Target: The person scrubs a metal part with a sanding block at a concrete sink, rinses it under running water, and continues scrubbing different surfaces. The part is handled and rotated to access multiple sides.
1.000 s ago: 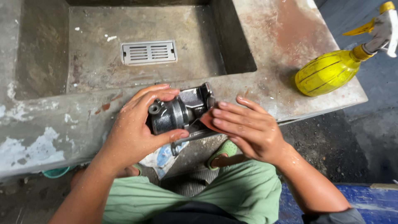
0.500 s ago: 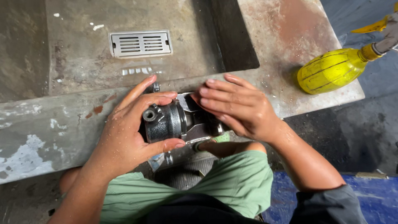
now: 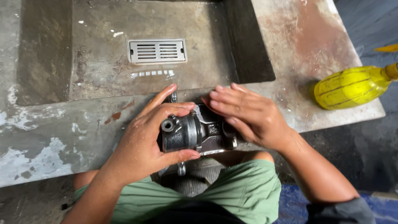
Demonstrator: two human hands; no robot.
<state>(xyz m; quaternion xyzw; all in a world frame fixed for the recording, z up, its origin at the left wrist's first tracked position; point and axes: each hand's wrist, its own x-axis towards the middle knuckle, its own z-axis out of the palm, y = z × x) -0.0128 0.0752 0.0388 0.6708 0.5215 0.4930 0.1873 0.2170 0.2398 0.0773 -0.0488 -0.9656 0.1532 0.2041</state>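
Caliper (image 3: pixel 195 135), wet cast metal, clamped in my L hand (image 3: pixel 143 145) to steady it; R hand (image 3: pixel 248 118) fingers flat over its far end, above concrete sink (image 3: pixel 49 124).

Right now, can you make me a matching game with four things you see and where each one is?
Things:
1. metal part
2. drain grate
3. yellow spray bottle
4. green shorts

Places:
A. on the sink floor
B. on the far right of the concrete ledge
C. held between the left hand and right hand
D. on the person's legs, below the ledge

Pairs: 1-C, 2-A, 3-B, 4-D
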